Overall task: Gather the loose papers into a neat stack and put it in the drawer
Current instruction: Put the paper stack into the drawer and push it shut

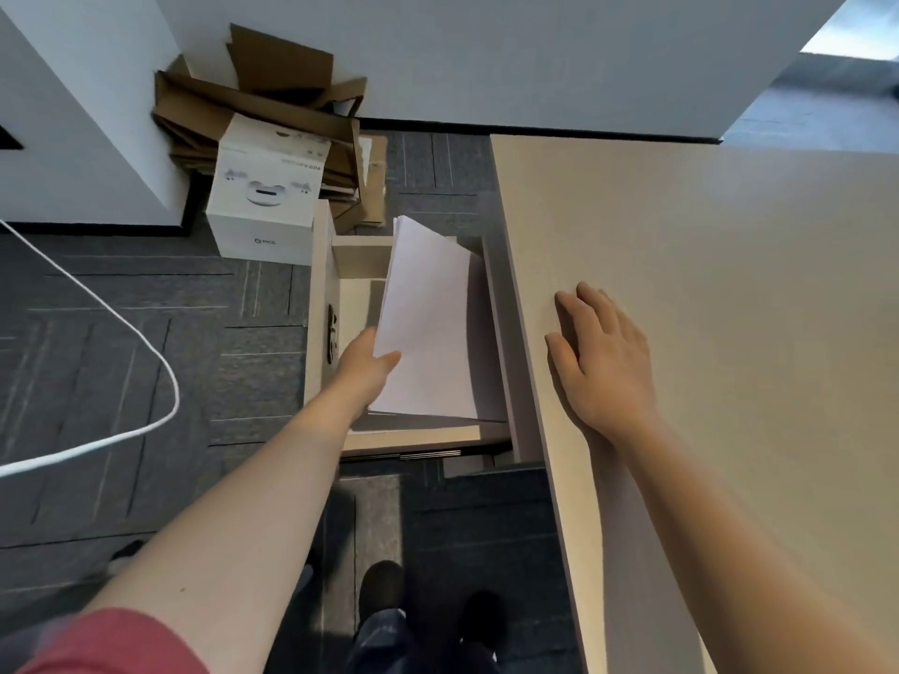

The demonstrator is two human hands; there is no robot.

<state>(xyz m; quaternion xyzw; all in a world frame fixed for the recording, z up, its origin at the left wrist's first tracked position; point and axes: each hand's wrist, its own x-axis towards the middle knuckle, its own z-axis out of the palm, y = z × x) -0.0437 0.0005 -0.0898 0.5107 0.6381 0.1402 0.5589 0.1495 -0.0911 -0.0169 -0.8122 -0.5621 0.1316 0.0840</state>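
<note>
A stack of white papers hangs tilted inside the open beige drawer, which is pulled out to the left of the desk. My left hand grips the stack at its near left edge, thumb on top. The stack's far end rises above the drawer's back corner. My right hand lies flat, fingers spread, on the beige desk top near its left edge and holds nothing.
A white product box and flattened brown cardboard sit on the grey carpet beyond the drawer. A white cable loops across the floor at left. My shoes are below, beside the desk's edge.
</note>
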